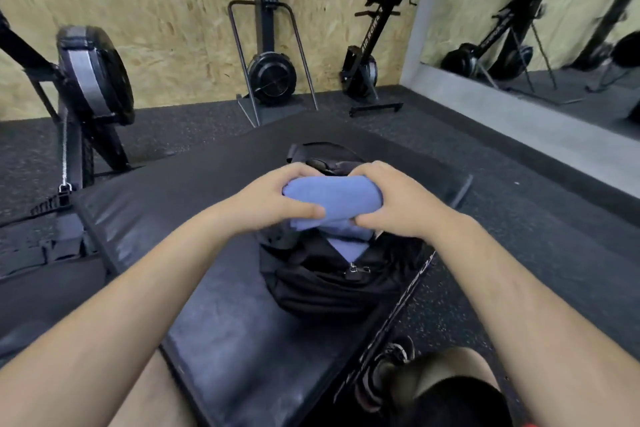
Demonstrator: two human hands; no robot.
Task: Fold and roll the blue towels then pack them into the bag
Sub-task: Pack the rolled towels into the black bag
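Chipboard panelling [166, 10] backs a gym corner with a speckled dark rubber floor [519, 218], and a rowing machine [93, 76] stands at the far left. Beside it lies a black padded mat [207, 305], and the black bag [329, 291] sits on the mat's right part with its top zip open. The left hand [273, 199] grips the left end of a rolled blue towel [332, 196], thumb across the near side and fingers curled over the top. The roll lies crosswise at the bag's opening; whether it touches the bag cannot be told. Below it, inside the open bag, a second blue towel [346, 246] shows through the gap. The right hand [394, 201] grips the roll's right end in the same way, its thumb tip close to the left thumb. Further right, a folded rower [367, 55] stands upright against the wall, and a mirror [554, 10] fills the right wall. At the lower right, a shoe [391, 367] on the person's foot shows beside the mat.
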